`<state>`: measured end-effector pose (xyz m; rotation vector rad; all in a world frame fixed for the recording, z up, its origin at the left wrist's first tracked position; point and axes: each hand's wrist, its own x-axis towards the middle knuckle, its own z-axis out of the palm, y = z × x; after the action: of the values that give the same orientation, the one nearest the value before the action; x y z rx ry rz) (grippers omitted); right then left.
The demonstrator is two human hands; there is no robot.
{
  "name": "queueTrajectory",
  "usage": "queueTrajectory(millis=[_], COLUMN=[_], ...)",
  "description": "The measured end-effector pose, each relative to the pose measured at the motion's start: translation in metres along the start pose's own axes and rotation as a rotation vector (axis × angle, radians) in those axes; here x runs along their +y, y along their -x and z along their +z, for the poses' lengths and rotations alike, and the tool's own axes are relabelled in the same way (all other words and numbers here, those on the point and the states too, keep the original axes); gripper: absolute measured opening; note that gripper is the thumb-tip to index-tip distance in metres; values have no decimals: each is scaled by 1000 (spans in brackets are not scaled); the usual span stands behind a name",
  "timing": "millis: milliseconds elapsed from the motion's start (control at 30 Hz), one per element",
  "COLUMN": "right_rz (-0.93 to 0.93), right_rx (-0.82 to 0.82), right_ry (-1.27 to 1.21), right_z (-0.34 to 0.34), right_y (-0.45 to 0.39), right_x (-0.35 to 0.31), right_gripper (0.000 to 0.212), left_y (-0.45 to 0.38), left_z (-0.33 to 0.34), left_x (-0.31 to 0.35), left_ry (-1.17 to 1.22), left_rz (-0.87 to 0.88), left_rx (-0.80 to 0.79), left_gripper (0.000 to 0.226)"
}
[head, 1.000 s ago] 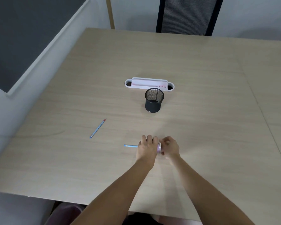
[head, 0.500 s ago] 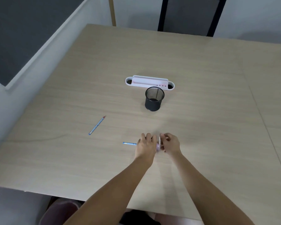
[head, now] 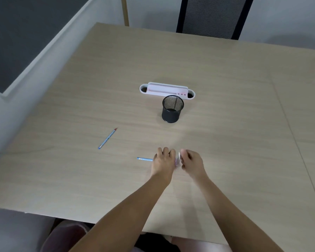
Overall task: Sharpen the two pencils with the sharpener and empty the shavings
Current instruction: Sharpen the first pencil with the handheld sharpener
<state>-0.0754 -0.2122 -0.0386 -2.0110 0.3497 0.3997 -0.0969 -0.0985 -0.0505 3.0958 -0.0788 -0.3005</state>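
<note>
A person's two bare hands meet near the front of a pale wood-grain surface (head: 225, 79), seen from a head-worn camera. The left hand (head: 163, 163) is closed around a blue pencil (head: 145, 159), whose free end sticks out to the left, lying roughly level above the surface. The right hand (head: 192, 163) has its fingers (head: 186, 154) curled around a small pale sharpener (head: 178, 159), only a sliver of which shows between the two hands; the pencil's other end is hidden there.

A second blue pencil (head: 108, 138) with a red tip lies loose on the surface to the left, well apart from the hands, angled with its tip pointing away from the person. Farther back, near the middle of the surface, stands an upright black mesh pen cup (head: 172, 110); whether it holds anything cannot be told. Just behind it sits a long white and pink desk organiser (head: 166, 90) with a round opening at each end. A black mesh-backed chair (head: 213, 15) stands at the far edge.
</note>
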Motion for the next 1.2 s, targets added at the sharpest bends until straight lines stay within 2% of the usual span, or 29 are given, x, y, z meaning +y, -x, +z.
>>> queueTrajectory(millis=[67, 167, 233, 333, 400, 467, 567, 633, 667, 733, 833, 967, 1033, 1133, 1200], right_rz=[83, 200, 188, 114, 97, 84, 28, 106, 164, 202, 140, 76, 25, 0, 50], right_rx=[54, 23, 15, -29, -64, -99, -5, 39, 27, 16, 25, -75, -115, -22, 29], right_ry=[42, 125, 210, 197, 91, -47, 0, 54, 58, 87, 153, 95, 18, -7, 32], right_z=[14, 28, 33, 31, 18, 6, 3, 9, 13, 21, 30, 11, -1, -3, 5], right_y=[-25, -21, 2, 37, 42, 31, 0, -21, -24, -17, 18, 51, 40, 6, -15], right_x=[7, 22, 29, 37, 30, 15, 0, 4, 8, 17, 33, 29, 15, -3, -4], right_gripper=[32, 20, 27, 31, 40, 38, 39, 33, 24, 16, 31, 37, 35, 37, 29], left_y=[-1, -3, -2, -3, 1, 2, 1, -1, -2, -5, -3, -2, -1, -3, -3], left_z=[1, 4, 5, 1, -4, 0, 3, 3, 5, 8, 5, 3, 4, 8, 7], left_x=[-1, -3, -3, 1, 1, 0, -1, -1, -2, -4, 0, 2, 2, 2, 2], left_ry=[10, -12, -14, -17, -34, 8, -3, 22, 30, 24, 2, 17, 30, 49, 53], left_rz=[-5, 1, -2, 11, 1, 19, 34, 23, 27, 0, -6, -8, -6, 6, -6], left_rx=[-10, -14, -7, 28, 28, 32, 17, -32, 0, 20, 80, 128, 138, 110, 102], left_gripper=[70, 81, 80, 65, 56, 50, 64, 78, 81, 80, 64, 50, 49, 59, 63])
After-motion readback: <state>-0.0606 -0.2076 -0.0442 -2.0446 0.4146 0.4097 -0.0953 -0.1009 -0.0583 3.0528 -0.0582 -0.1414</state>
